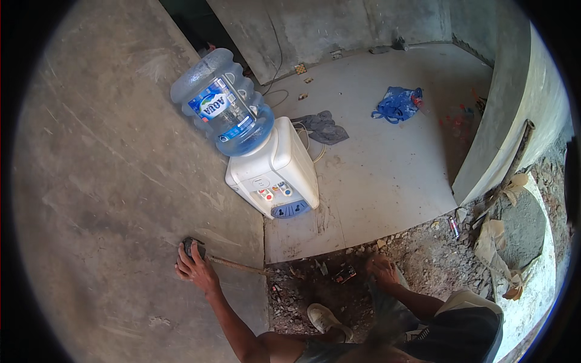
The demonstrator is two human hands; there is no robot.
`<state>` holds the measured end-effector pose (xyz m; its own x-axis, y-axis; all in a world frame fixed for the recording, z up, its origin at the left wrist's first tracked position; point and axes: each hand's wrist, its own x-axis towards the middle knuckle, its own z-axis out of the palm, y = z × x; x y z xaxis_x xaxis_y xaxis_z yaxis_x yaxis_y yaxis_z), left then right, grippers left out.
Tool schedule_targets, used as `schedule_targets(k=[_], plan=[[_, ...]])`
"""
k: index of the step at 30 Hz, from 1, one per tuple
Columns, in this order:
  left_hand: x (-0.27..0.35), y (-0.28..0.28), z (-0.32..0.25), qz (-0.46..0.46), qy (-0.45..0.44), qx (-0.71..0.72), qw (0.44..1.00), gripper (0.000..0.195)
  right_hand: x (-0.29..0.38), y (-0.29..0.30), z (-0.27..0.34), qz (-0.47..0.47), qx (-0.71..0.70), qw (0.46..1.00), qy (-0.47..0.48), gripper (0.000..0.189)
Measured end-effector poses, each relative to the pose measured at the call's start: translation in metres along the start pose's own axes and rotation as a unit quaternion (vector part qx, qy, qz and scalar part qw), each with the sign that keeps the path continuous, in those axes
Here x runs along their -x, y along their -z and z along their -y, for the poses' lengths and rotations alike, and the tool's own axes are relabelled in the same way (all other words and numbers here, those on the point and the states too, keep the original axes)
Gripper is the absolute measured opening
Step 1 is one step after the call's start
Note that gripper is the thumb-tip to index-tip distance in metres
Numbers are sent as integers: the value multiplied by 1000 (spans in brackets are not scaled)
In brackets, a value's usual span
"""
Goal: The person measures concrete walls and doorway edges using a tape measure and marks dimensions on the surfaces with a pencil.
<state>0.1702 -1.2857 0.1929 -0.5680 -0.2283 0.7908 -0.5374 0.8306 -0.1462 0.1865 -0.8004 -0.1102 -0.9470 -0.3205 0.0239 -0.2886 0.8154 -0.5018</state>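
Observation:
My left hand [198, 268] is shut on the dark case of a tape measure [194, 248], pressing it against the bare grey wall [136, 190]. Its worn, brownish blade [238, 264] runs from the case along the wall down to the wall's base, where it meets the rubble floor. My right hand [383, 272] rests, apparently on my bent knee, with fingers curled down; no object shows in it, and its fingertips are partly hidden. Below, a light-coloured shoe [323, 316] stands on the dirt.
A white water dispenser [277, 163] carrying a blue water bottle [222, 104] stands beside the wall on the raised floor slab [372, 181]. Behind lie a grey plastic bag [324, 128] and a blue bag [397, 104]. Rubble [422, 258] borders the slab; wet mortar [519, 227] sits at right.

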Motion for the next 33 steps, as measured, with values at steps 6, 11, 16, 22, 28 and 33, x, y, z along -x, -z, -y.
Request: schedule_targets(k=[6, 11, 16, 22, 28, 33], plan=[[5, 8, -1, 12, 13, -3, 1000, 71, 3, 10, -5, -11, 10, 1000, 24, 52], [-5, 11, -7, 15, 12, 7, 1000, 70, 6, 9, 0, -60, -7, 998, 26, 46], [-3, 7, 1, 6, 5, 0, 1000, 68, 6, 15, 10, -75, -22, 997, 30, 44], [-4, 7, 7, 2, 4, -1, 1000, 67, 5, 10, 8, -65, -44, 996, 46, 42], [-3, 6, 6, 1, 2, -1, 1000, 67, 9, -9, 0, -31, -14, 999, -5, 37], [-1, 5, 9, 4, 6, -13, 1000, 67, 6, 6, 11, 29, -25, 999, -16, 55]])
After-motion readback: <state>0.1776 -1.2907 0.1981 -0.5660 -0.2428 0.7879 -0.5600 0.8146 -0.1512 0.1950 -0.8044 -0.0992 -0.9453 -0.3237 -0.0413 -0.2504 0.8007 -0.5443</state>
